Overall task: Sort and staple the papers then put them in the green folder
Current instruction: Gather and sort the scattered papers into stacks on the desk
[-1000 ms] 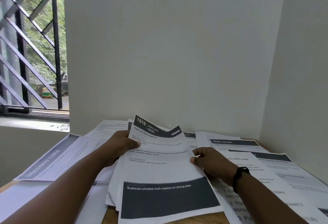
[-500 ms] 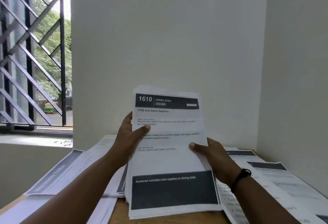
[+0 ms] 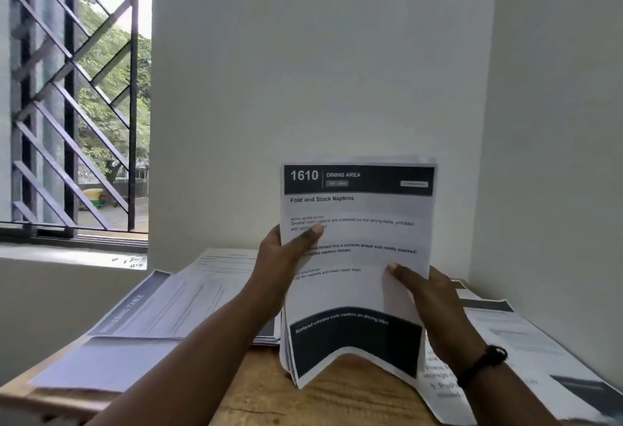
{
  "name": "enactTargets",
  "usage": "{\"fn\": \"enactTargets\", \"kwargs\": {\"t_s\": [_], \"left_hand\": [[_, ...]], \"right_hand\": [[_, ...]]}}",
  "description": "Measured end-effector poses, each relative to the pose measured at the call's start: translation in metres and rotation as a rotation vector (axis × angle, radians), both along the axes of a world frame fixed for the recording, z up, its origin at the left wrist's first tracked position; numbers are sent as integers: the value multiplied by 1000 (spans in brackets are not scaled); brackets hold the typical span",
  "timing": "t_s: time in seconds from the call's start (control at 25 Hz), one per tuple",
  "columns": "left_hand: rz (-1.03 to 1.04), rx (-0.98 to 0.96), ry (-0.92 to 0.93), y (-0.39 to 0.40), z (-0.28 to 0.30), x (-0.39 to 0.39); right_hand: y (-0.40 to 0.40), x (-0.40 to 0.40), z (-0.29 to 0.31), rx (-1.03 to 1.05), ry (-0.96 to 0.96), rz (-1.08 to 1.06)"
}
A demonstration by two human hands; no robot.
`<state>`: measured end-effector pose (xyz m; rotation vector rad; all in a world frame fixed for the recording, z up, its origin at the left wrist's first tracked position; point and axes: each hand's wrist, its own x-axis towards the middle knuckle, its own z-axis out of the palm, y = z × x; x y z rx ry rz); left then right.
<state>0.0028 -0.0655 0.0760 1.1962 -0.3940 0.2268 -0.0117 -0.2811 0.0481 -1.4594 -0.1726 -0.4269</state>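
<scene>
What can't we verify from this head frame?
- Sheets behind the top "1610 Dining Area" page of the upright paper stack: covered by it, count unreadable.
- Left hand and right hand fingers: behind the stack.
- White sheets on the wooden table: text blurred.
- Green folder, stapler: not in view.

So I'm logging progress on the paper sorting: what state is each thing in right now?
White "1610 Dining Area" paper stack: upright, bottom edge buckled on the wooden table.
Left hand: grips the stack's left edge.
Right hand: grips its right edge.
"Dressing Table" sheets: lying flat, left.
Printed sheets: lying flat, right.
</scene>
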Motion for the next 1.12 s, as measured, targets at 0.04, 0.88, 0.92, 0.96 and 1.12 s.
{"fn": "enactTargets", "kwargs": {"t_s": [0.04,0.88,0.92,0.96,1.12], "left_hand": [[19,43,11,-1,-7,-2],[298,703,3,-23,-52,-6],[315,677,12,-21,-47,-3],[327,638,30,-19,-41,-3],[380,337,254,1,-35,10]], "right_hand": [[1,-5,-9,-19,4,-15],[-12,-15,-34,-860,74,-266],[-24,-15,-27,-860,88,-283],[-41,-11,-19,-890,118,-322],[-133,-6,-10,-1383,566,-412]]}}
